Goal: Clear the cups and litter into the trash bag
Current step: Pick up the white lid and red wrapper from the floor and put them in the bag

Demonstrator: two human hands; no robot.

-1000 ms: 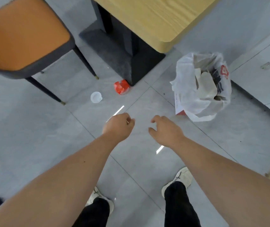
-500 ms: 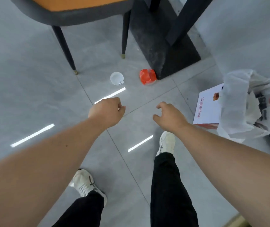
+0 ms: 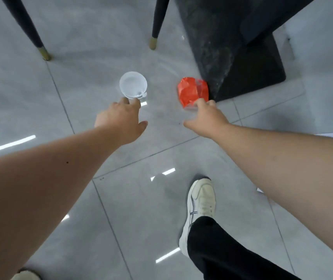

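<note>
A clear plastic cup (image 3: 133, 85) stands on the grey tiled floor. My left hand (image 3: 121, 118) reaches down to it, fingertips at its near rim, fingers apart and holding nothing. A crumpled red wrapper (image 3: 191, 91) lies on the floor against the black table base. My right hand (image 3: 206, 118) stretches toward it, fingertips touching its near edge, without a closed grip. The trash bag is out of view.
The black table base (image 3: 242, 57) rises right behind the wrapper. Two dark chair legs with brass tips (image 3: 153, 40) (image 3: 44, 54) stand beyond the cup. My white shoe (image 3: 200, 203) is planted on the tiles below my right arm.
I have stepped and leaned closer to the floor. Both hands have moved forward and down, reaching the cup and the wrapper. The trash bag has slipped out of view to the right.
</note>
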